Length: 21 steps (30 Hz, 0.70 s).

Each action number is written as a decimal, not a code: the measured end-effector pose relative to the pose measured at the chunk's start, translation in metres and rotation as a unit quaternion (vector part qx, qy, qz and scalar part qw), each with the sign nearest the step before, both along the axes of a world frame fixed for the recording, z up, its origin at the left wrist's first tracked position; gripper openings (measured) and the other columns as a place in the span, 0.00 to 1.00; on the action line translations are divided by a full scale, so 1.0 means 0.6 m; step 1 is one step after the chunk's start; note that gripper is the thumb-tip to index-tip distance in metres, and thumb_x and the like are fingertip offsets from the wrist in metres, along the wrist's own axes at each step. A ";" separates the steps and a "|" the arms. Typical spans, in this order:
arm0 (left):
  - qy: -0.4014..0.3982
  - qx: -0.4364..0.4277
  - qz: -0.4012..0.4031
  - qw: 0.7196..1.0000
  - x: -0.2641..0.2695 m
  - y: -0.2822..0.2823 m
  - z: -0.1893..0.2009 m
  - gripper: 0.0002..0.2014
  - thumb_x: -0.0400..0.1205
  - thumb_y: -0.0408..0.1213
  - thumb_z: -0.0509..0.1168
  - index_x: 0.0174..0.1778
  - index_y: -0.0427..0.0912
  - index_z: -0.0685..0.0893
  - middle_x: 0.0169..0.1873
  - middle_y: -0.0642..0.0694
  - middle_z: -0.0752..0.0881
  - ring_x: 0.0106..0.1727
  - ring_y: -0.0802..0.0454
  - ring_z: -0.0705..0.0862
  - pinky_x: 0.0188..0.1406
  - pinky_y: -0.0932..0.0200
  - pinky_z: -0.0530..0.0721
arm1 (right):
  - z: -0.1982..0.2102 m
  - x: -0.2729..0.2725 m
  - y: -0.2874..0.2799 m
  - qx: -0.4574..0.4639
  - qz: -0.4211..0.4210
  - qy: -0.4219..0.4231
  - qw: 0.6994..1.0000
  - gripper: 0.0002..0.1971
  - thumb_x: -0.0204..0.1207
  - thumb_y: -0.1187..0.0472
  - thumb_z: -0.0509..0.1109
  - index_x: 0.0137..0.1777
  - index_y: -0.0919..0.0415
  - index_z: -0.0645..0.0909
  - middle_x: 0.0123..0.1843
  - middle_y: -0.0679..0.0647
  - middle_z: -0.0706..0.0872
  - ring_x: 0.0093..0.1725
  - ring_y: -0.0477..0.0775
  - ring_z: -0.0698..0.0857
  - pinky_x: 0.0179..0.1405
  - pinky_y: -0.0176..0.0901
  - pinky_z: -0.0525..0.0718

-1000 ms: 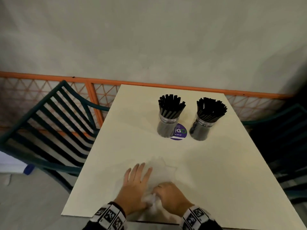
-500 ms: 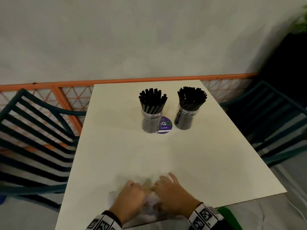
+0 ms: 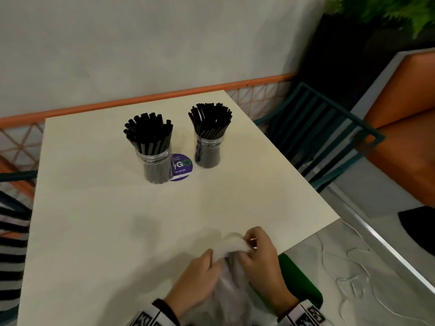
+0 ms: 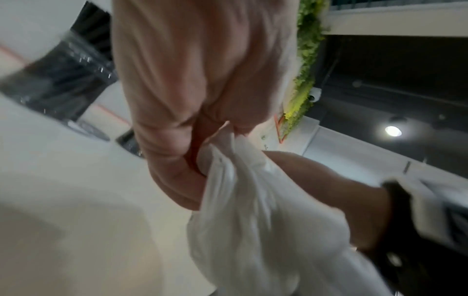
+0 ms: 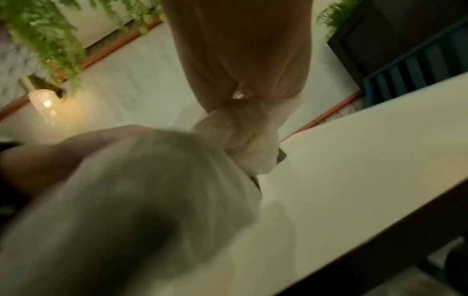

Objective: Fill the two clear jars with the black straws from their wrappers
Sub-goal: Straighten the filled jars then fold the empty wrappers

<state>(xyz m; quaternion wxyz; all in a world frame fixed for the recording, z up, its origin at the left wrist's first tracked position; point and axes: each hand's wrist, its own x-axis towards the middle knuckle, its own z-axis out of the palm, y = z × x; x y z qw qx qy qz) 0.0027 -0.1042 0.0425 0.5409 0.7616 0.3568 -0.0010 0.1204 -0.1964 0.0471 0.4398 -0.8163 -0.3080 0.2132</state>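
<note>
Head view first: the big cream table (image 3: 98,231) takes up most of it, with dark green slatted chairs (image 3: 315,137) on either side and an orange rail (image 3: 141,101) running along the wall behind. Up toward the far end of the table stand the two clear jars, the left jar (image 3: 157,165) and the right jar (image 3: 207,151), both upright and both packed with black straws (image 3: 148,130) that fan out over the rims. A round purple sticker (image 3: 181,167) lies flat between them, touching the base of the left one. Down at the near edge, both hands are bunched together on a wad of crumpled white wrappers (image 3: 231,245), which sits well apart from the jars. The left hand (image 3: 197,276) has its fingers curled round the bundle from the left, and the left wrist view shows it plainly, wrappers (image 4: 253,200) squeezed into the fist. The right hand (image 3: 261,257) pinches the top of the wad with curled fingers; the right wrist view is blurry but shows a twisted bit of wrapper (image 5: 243,136) hanging from the fingertips. Can't tell if any straws are left inside the wad.
</note>
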 end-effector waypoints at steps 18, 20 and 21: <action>0.043 -0.221 -0.143 0.964 0.277 -0.193 -0.036 0.44 0.55 0.62 0.77 0.64 0.58 0.64 0.60 0.54 0.75 0.57 0.55 0.82 0.55 0.56 0.85 | -0.053 0.248 -0.365 -0.018 -0.014 0.212 0.977 0.31 0.75 0.73 0.68 0.40 0.24 0.84 0.47 0.24 0.87 0.51 0.28 0.84 0.51 0.19 0.78; 0.042 -0.301 -0.151 0.941 0.299 -0.225 -0.055 0.47 0.56 0.58 0.79 0.66 0.64 0.59 0.65 0.55 0.74 0.64 0.55 0.80 0.61 0.56 0.83 | -0.064 0.267 -0.387 -0.027 -0.007 0.258 0.966 0.19 0.75 0.73 0.68 0.42 0.44 0.87 0.39 0.42 0.92 0.44 0.39 0.88 0.45 0.28 0.83; 0.036 -0.338 -0.146 0.929 0.307 -0.240 -0.065 0.45 0.58 0.55 0.80 0.67 0.63 0.62 0.65 0.54 0.76 0.65 0.54 0.80 0.63 0.55 0.81 | -0.079 0.275 -0.398 -0.032 -0.024 0.279 0.960 0.14 0.74 0.73 0.69 0.43 0.51 0.86 0.35 0.47 0.91 0.39 0.44 0.88 0.41 0.31 0.83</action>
